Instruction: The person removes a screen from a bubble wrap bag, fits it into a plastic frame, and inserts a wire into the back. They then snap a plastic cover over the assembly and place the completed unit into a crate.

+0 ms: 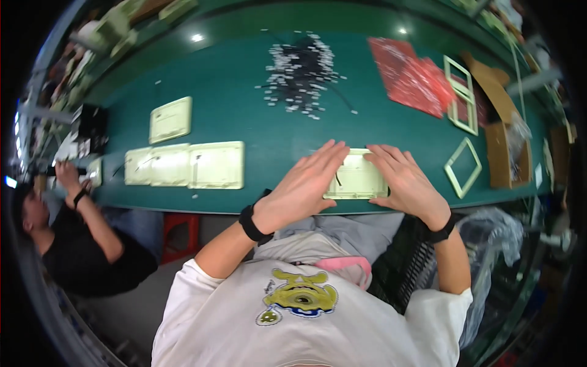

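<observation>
A pale cream rectangular plastic casing (361,180) lies at the near edge of the green table, open side up, with a short dark cable inside on its left. My left hand (312,177) grips its left end, fingers reaching toward the far edge and thumb at the near edge. On the right end, my right hand (409,183) holds it the same way. The fingers partly cover both ends of the casing. Left of my hands, three similar casings (217,165) sit in a touching row, and another casing (171,120) rests tilted behind them.
Black cables with white connectors (301,73) are heaped at the back. Red plastic bags (413,79), cream frames (463,167) and an open cardboard box (509,156) occupy the right. A co-worker (92,244) sits at the far left, handling something small.
</observation>
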`<state>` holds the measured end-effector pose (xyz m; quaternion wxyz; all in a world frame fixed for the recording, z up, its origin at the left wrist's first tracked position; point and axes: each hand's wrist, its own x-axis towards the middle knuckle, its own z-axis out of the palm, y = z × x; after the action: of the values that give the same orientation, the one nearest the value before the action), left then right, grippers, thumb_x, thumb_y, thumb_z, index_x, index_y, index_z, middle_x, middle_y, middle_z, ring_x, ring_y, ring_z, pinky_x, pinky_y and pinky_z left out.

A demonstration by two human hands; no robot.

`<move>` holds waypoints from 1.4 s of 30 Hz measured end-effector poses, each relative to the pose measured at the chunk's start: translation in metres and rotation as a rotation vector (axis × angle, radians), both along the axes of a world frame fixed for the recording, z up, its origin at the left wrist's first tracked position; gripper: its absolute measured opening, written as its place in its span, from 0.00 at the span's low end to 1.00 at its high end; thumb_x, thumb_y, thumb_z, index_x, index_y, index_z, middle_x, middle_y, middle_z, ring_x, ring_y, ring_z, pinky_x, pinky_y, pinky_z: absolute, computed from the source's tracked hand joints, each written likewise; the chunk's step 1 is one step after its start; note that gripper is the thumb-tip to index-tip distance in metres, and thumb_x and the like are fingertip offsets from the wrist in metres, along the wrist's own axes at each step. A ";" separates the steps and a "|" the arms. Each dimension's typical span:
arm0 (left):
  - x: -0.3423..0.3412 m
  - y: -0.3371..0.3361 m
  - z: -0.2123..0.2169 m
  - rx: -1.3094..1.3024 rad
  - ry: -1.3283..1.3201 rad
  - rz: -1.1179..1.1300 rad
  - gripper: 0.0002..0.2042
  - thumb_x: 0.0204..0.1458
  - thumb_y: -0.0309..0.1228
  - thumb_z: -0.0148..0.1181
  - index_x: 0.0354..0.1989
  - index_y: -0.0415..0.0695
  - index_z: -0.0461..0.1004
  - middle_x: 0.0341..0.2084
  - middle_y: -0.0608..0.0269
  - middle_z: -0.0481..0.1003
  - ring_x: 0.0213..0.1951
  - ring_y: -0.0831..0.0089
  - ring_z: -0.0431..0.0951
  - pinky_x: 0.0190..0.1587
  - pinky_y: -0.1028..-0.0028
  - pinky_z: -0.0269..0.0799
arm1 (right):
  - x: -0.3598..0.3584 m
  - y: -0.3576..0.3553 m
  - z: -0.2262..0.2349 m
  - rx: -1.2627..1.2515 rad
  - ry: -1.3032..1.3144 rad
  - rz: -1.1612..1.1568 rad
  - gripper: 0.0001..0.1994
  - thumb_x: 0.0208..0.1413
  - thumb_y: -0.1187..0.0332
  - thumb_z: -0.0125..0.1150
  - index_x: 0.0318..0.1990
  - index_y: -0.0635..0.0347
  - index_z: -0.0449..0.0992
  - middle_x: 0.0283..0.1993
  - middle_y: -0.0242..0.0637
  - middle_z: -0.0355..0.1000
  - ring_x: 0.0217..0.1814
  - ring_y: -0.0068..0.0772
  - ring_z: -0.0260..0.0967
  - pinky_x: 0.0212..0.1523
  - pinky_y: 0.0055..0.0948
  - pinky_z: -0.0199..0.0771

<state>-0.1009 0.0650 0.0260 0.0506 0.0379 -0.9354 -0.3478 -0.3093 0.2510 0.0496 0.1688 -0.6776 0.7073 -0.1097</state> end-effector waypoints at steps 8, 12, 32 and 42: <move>0.104 -0.047 0.010 -0.103 -0.027 0.359 0.50 0.42 0.24 0.79 0.76 0.36 0.55 0.74 0.44 0.60 0.77 0.45 0.57 0.75 0.54 0.61 | 0.073 -0.102 -0.019 -0.113 -0.024 0.080 0.42 0.43 0.58 0.82 0.65 0.61 0.69 0.76 0.48 0.63 0.74 0.52 0.62 0.67 0.52 0.67; 0.139 -0.062 0.010 -0.161 -0.076 0.405 0.49 0.42 0.22 0.78 0.75 0.34 0.56 0.74 0.43 0.59 0.76 0.45 0.58 0.76 0.55 0.59 | 0.102 -0.121 -0.025 -0.135 -0.021 0.086 0.42 0.43 0.55 0.82 0.65 0.63 0.69 0.76 0.49 0.62 0.74 0.52 0.62 0.67 0.52 0.68; 0.118 0.007 0.041 0.084 0.218 0.495 0.10 0.53 0.15 0.67 0.43 0.34 0.77 0.35 0.53 0.77 0.36 0.62 0.80 0.43 0.68 0.76 | -0.001 -0.050 0.014 -0.606 0.174 -0.464 0.21 0.51 0.63 0.74 0.53 0.58 0.81 0.48 0.47 0.81 0.51 0.52 0.79 0.52 0.49 0.80; -0.030 0.033 0.040 0.251 -0.147 -0.072 0.22 0.55 0.27 0.72 0.57 0.35 0.75 0.48 0.49 0.78 0.50 0.57 0.81 0.52 0.63 0.78 | -0.052 0.122 -0.047 -0.102 0.124 -0.995 0.15 0.54 0.66 0.70 0.44 0.67 0.76 0.46 0.57 0.77 0.54 0.62 0.75 0.53 0.51 0.76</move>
<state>-0.1304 0.0982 0.0658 -0.0359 0.0355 -0.8865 -0.4599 -0.3608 0.3727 0.0031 0.0204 -0.2710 0.9470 -0.1711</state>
